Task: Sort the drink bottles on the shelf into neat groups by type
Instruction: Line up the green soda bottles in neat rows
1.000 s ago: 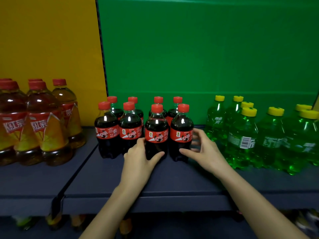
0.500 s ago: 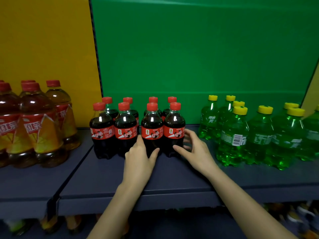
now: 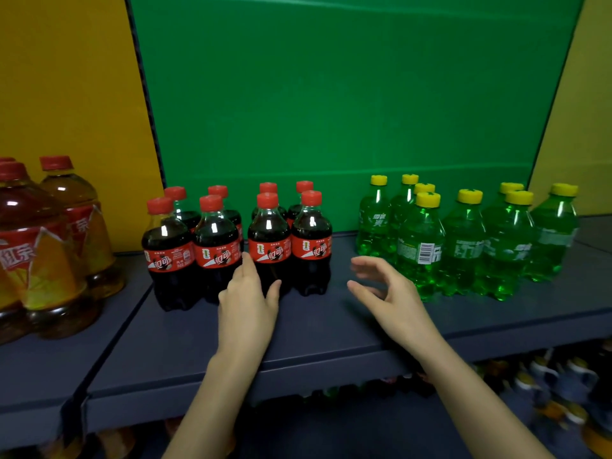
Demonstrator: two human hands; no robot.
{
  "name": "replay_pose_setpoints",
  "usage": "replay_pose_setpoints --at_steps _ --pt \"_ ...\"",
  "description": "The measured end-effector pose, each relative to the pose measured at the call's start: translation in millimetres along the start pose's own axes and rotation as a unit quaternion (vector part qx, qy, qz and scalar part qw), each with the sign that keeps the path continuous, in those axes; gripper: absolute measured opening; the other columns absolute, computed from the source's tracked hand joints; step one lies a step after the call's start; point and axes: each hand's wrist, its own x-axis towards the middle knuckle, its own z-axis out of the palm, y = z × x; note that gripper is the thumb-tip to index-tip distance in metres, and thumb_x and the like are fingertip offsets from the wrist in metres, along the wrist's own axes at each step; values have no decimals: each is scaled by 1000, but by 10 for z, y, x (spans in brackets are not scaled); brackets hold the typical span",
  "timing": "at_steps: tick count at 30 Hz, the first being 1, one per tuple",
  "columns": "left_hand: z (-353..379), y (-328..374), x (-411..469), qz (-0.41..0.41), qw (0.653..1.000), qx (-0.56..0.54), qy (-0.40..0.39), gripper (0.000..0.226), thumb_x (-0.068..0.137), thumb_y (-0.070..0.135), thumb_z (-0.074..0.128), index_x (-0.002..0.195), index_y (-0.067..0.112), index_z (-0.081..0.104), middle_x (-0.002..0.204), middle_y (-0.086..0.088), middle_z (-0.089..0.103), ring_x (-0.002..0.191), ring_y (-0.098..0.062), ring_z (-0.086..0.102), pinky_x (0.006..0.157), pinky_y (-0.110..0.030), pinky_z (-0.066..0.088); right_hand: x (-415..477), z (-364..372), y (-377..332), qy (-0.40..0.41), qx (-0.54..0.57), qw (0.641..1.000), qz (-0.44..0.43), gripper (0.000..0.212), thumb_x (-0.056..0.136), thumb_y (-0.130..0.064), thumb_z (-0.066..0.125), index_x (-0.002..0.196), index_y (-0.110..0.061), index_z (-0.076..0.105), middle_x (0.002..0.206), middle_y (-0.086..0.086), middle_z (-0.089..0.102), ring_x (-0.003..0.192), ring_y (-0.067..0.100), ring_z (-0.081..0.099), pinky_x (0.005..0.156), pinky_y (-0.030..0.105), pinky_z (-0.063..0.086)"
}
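Note:
Several dark cola bottles (image 3: pixel 270 246) with red caps stand in two rows at the middle of the dark blue shelf (image 3: pixel 331 329). Several green soda bottles (image 3: pixel 463 243) with yellow caps cluster to the right. Larger amber tea bottles (image 3: pixel 43 260) with red caps stand at the left. My left hand (image 3: pixel 248 293) rests against the base of the front cola bottles, fingers straight, thumb beside one bottle. My right hand (image 3: pixel 387 289) hovers in the gap between the cola and the green bottles, fingers spread and loosely bent, holding nothing.
A green back panel (image 3: pixel 331 94) stands behind the middle shelf, with yellow panels (image 3: pixel 66 94) at either side. A seam divides the left shelf section from the middle one. More bottles show blurred on a lower shelf (image 3: pixel 546 385).
My right hand has let go of the rightmost front cola bottle and moved right into the gap. My left hand stays at the cola bottles. The view has shifted right.

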Motion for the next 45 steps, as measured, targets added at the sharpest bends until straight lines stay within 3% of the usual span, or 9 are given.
replay_pose_setpoints --at_steps 6,11,14,19,25,30,35,39,45 --pt "-94 35 -153 20 999 -12 24 63 90 21 57 143 4 27 137 -13 48 121 -30 49 99 -43 38 -66 -188 65 15 3 1000 10 39 90 -3 55 126 -16 52 123 -4 59 103 -5 57 79 0 40" --pt "7 279 -300 149 978 -29 140 34 80 11 67 112 6 56 106 -8 60 99 -22 55 69 -27 41 189 -197 148 -77 2 993 85 63 97 -15 43 149 -23 9 151 -12 18 138 4 22 105 7 21" --pt "193 529 -238 206 972 -60 96 25 82 13 65 106 11 57 98 -1 59 93 -18 56 70 -24 41 372 -145 192 -91 10 990 111 70 98 -17 41 148 -19 -8 156 -5 -5 144 10 1 118 28 5" --pt "611 874 66 191 977 -86 -28 31 89 17 56 119 10 50 118 -3 53 110 -19 52 89 -30 42 535 -192 283 -104 14 988 111 73 99 -16 38 145 -14 -18 155 1 -20 143 9 -13 114 23 -4" --pt "1046 1169 635 82 988 -79 -102 47 90 14 55 132 1 37 134 -16 44 123 -30 45 103 -35 34 689 -293 379 -69 65 988 124 76 98 -12 40 144 -18 -20 156 3 -14 144 12 -9 115 26 -2" --pt "1365 1296 932 -20 986 -116 -120 66 83 21 67 134 -2 32 139 -18 41 128 -29 41 101 -30 32 831 -414 454 -57 69 988 125 73 98 -8 37 144 -13 -19 155 1 -17 143 10 -12 101 10 -5" --pt "1591 1268 1078 -54 965 -221 -133 87 70 17 80 139 3 29 138 -12 47 125 -25 47 107 -35 37 944 -437 552 -16 85 987 137 69 98 -9 36 146 -11 -14 157 2 -8 144 12 -5 110 18 -2" --pt "1685 1219 1083 -46 939 -315 -127 63 69 2 78 124 1 47 122 -15 61 105 -19 60 90 -23 49 993 -426 629 37 79 989 120 65 97 -4 36 147 -6 -7 156 7 1 144 15 1 101 7 -5" --pt "1723 1158 1106 -23 945 -312 -95 63 70 6 78 123 0 44 116 -9 60 103 -17 58 79 -9 48 1143 -453 674 97 67 983 139 60 94 3 37 145 0 6 153 15 15 143 23 13 109 18 3"
